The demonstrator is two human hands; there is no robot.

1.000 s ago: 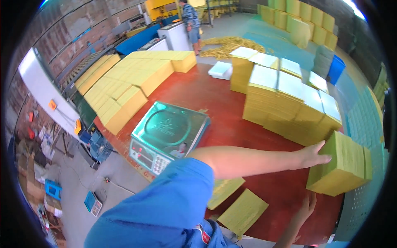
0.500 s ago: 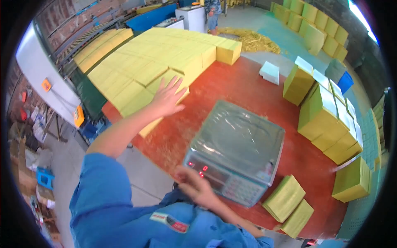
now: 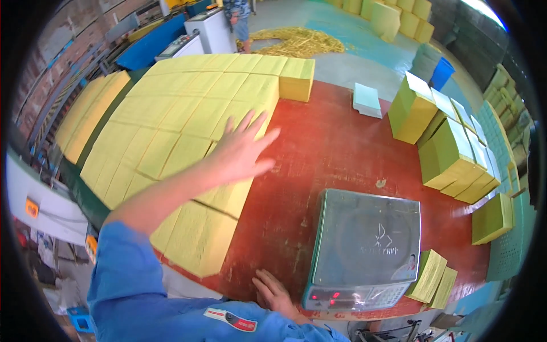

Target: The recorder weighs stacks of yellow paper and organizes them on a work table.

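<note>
My left hand [image 3: 246,149] is open with fingers spread, over the right edge of a wide block of yellow paper stacks [image 3: 171,114]. It holds nothing; I cannot tell whether it touches the paper below. On the red table's [image 3: 296,165] near edge, my right hand [image 3: 274,292] rests with its fingers stretched out and nothing in it. Just right of that hand stands a digital scale [image 3: 364,239] with a bare, clear-covered top and red lit digits. Two small yellow paper bundles [image 3: 428,276] lie beside the scale's right side.
White-topped yellow stacks [image 3: 453,154] stand along the table's right side, with another stack [image 3: 491,219] nearer me. A small white pad [image 3: 367,100] lies at the far edge. Beyond are a person [image 3: 238,23], yellow scraps [image 3: 305,41] on the floor and a blue bin [image 3: 442,73].
My view has shifted, so the scale sits farther right in it. My left hand has come off the stack it lay against. My right hand has moved from the scale's front to the table edge.
</note>
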